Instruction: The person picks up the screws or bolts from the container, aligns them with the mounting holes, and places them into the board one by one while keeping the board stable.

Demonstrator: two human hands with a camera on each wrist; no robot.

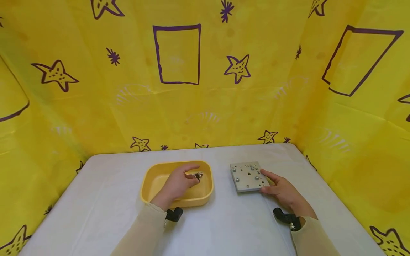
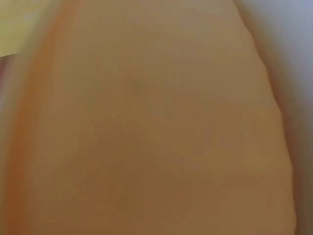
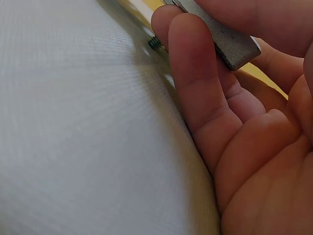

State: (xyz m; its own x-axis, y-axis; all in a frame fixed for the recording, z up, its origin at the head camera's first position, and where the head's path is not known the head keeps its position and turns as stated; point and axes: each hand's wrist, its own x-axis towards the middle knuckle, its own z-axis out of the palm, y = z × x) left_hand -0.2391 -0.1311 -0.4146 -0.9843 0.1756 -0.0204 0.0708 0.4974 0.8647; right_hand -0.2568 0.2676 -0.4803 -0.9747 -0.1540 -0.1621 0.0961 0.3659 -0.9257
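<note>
Yellow sheeting (image 1: 208,97) on three sides, printed with purple-outlined stars (image 1: 238,69) and four-sided shapes (image 1: 178,54); whitish tabletop (image 1: 224,227) below.

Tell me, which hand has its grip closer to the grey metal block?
Right. The right hand holds the grey metal block at its right side; the left hand is at the yellow tray, left of the block and apart from it.

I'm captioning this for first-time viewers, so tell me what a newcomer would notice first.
The bright yellow cloth with purple stars rises behind the white table and along both sides. On the table, the left hand reaches over a yellow tray. To its right, the right hand holds a grey plate by its edge.
</note>
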